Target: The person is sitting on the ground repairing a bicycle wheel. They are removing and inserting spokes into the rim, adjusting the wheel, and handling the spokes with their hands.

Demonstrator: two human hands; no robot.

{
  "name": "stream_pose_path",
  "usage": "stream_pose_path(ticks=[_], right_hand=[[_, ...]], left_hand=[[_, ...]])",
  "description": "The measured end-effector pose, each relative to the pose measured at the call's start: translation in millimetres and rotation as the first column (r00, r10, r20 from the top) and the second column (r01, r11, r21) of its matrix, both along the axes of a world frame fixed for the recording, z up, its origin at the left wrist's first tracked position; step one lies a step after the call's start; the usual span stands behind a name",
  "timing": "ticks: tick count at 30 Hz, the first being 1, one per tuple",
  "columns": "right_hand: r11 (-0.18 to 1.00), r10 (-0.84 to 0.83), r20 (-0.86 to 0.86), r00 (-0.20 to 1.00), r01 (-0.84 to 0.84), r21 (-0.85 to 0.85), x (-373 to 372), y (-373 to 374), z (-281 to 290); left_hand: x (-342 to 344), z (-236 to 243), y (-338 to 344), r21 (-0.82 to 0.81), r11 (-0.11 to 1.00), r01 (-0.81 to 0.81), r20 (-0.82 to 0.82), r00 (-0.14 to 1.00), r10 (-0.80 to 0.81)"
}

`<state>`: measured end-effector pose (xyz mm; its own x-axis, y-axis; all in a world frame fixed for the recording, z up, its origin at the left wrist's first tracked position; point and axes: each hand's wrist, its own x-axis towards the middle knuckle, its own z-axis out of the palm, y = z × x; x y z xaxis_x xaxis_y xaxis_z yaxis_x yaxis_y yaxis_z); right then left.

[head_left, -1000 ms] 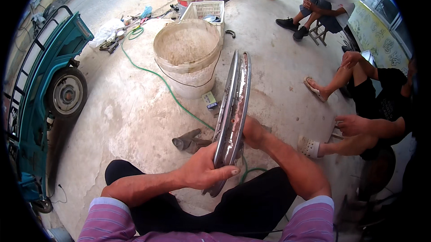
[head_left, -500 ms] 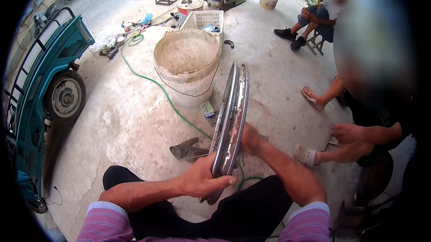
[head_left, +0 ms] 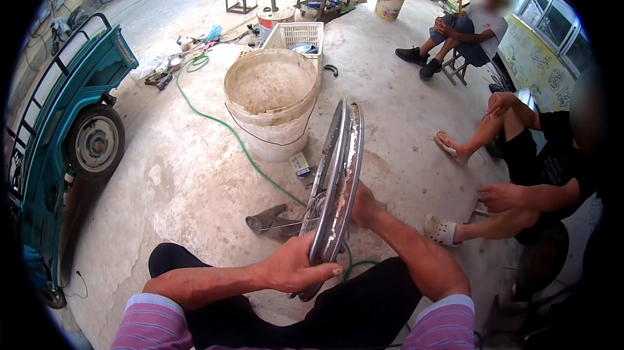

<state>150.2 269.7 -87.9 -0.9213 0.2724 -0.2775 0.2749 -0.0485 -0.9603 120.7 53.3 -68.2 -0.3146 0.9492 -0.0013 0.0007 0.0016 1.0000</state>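
A spoked metal wheel rim [head_left: 341, 187] stands upright between my knees, its bare channel rusty and flaking, with no tyre on it. My left hand [head_left: 300, 267] grips its near lower edge, thumb lying across the rim. On the right side my right hand [head_left: 366, 207] is closed against the wheel at about hub height; the rim hides its fingers and whatever they hold. Thin spokes [head_left: 289, 225] and part of the hub show inside the rim. Just left of the wheel, a dark metal piece with a tube end [head_left: 263, 221] lies on the concrete.
A large dirty white bucket [head_left: 273, 106] stands ahead, with a small box [head_left: 300, 165] and white crate [head_left: 296, 35] near it. A green hose [head_left: 240, 135] crosses the floor. A teal cart [head_left: 49, 135] is at left. Two people sit at right, one's sandalled foot [head_left: 442, 228] close by.
The wheel has dropped slightly and shifted a little right, still in my hands. The nearer person at right has leaned back, uncovering their second hand and the wall behind.
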Motion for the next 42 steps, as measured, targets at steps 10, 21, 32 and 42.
stream_pose_path(ticks=[10,21,32,42], right_hand=[[0.998,0.001,-0.091,0.996,0.004,0.057,-3.6,-2.8,9.3],[0.976,0.152,-0.271,0.951,-0.188,-0.112,-15.8,21.6,-27.8],[0.933,0.274,-0.119,0.954,-0.294,-0.208,-26.5,23.7,-30.5],[0.936,0.233,-0.113,0.966,-0.254,-0.242,-23.0,22.9,-26.4]], left_hand=[[2.0,-1.6,-1.9,0.003,0.999,0.054,-0.003,0.999,-0.054],[-13.9,5.4,-2.0,-0.073,0.997,0.029,0.085,0.996,-0.023],[-16.0,7.0,-3.4,-0.084,0.994,0.066,0.09,0.994,-0.058],[-22.4,14.4,-0.8,-0.11,0.992,0.069,0.046,0.997,-0.064]])
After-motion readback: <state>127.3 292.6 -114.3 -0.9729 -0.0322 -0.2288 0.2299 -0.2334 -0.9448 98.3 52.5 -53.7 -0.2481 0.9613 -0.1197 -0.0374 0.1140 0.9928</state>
